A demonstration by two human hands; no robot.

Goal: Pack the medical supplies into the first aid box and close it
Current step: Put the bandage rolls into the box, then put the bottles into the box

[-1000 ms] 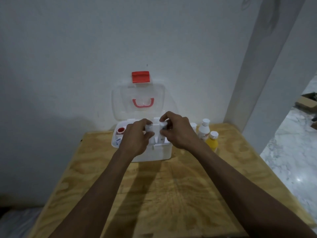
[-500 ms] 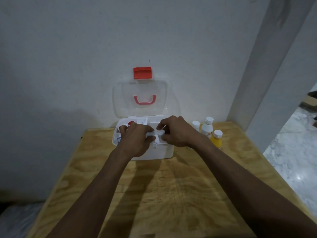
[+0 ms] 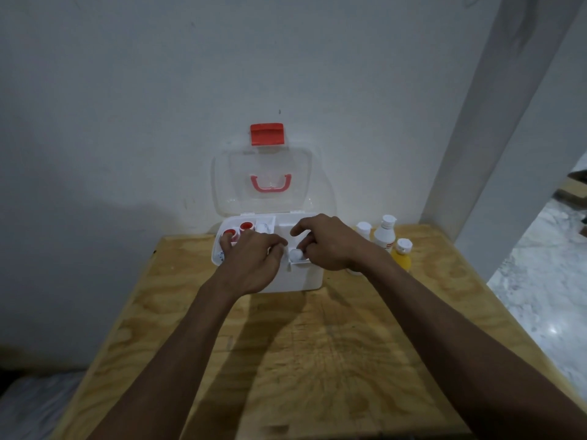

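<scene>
The white first aid box (image 3: pixel 286 281) stands at the table's far edge, its clear lid (image 3: pixel 270 185) with red latch (image 3: pixel 266 134) upright against the wall. Two red-capped bottles (image 3: pixel 238 230) sit in its left compartment. My left hand (image 3: pixel 254 262) curls down over the box's middle, and whatever is under its fingers is hidden. My right hand (image 3: pixel 327 246) pinches the cap of a white bottle (image 3: pixel 295 255) standing low in the front compartment, index finger lifted. Outside the box, to its right, stand two white bottles (image 3: pixel 385 233) and a yellow bottle (image 3: pixel 401 255).
The plywood table (image 3: pixel 317 360) stretches toward me from the box. A white wall rises directly behind the box. A pillar (image 3: pixel 508 122) stands at the table's right rear corner, with marble floor (image 3: pixel 540 296) beyond the right edge.
Both hands have come down from above the box, lowering the white bottles into it. The right index finger has lifted off.
</scene>
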